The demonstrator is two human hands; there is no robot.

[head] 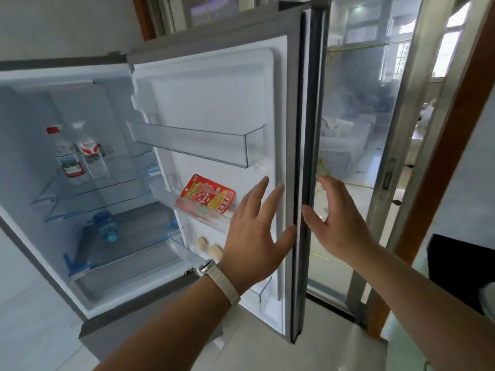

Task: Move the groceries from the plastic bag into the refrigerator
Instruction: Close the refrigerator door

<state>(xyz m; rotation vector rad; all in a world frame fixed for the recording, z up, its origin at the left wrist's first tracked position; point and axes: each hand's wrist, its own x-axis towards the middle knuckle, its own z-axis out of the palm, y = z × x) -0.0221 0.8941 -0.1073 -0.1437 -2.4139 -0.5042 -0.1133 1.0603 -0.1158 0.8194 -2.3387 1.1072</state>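
Refrigerator [80,129] open; left hand [254,231] and right hand [337,223], fingers spread, empty, flank door [302,156] edge.

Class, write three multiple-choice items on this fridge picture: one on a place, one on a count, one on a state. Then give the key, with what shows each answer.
1. Where is the red snack packet?
A. middle door shelf
B. top door shelf
C. glass shelf inside

2. How many bottles stand upright on the upper glass shelf?
A. one
B. two
C. four

3. How is the fridge door?
A. shut
B. open
C. removed

Key: 1 A, the packet leans in the middle door shelf. 2 B, a red-capped bottle and a clear bottle stand together. 3 B, the inner door liner faces the camera, and both open hands, left hand and right hand, flank its edge.
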